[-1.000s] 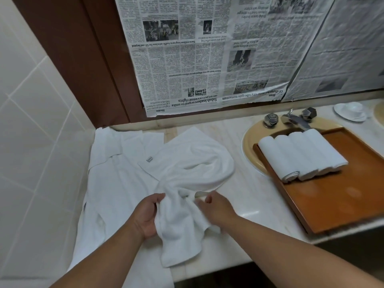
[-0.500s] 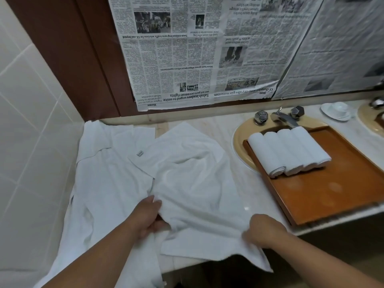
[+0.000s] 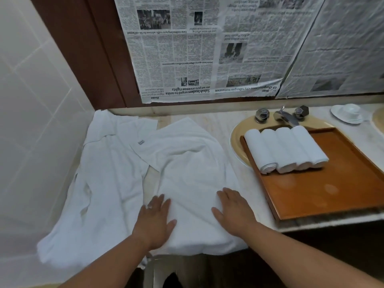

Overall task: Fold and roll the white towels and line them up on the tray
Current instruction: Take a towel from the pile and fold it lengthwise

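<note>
— What can't you make out?
— The label (image 3: 140,142) on the towel (image 3: 187,167) is too small to read. The newspaper (image 3: 187,48) runs off the top edge.
— And the basin (image 3: 235,142)?
— Mostly hidden under the tray (image 3: 332,196), whose right corner is cut off.

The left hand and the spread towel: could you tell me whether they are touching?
Touching. The head view shows the left hand lying flat on the spread towel at its left edge, fingers straight, with no gap visible.
</note>
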